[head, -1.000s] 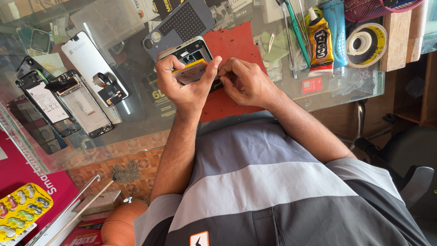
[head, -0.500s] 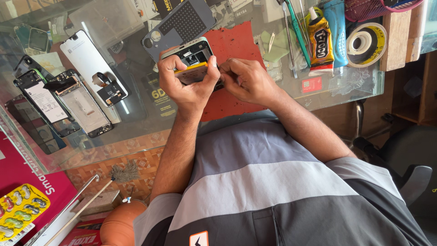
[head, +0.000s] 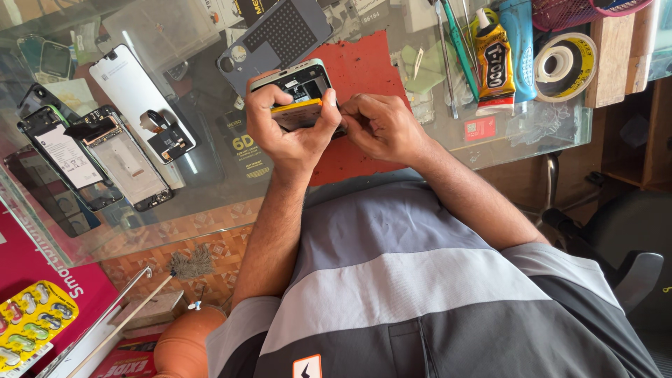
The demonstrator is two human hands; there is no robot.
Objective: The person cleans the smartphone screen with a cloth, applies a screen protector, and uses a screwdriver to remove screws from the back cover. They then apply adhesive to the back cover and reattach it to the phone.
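Note:
My left hand (head: pixel 285 129) grips an opened smartphone (head: pixel 297 87) with its back removed, showing its insides and a yellow part. It holds the phone tilted above a red work mat (head: pixel 367 70). My right hand (head: pixel 381 126) is closed at the phone's right edge, fingertips pinched against it; whether a small tool is in them is hidden. A grey phone back cover (head: pixel 276 35) with a dotted pattern lies just beyond the phone.
A glass table (head: pixel 210 189) carries several dismantled phones (head: pixel 126 157) and a white screen panel (head: pixel 129 87) at left. At right lie a glue tube (head: pixel 492 66), tweezers (head: pixel 448 49), a tape roll (head: pixel 563 63) and a wooden block (head: pixel 605 56). A blister pack (head: pixel 31 322) sits below left.
Both hands and the phone have shifted slightly; the left thumb moved along the phone's near edge. Everything on the table stays put.

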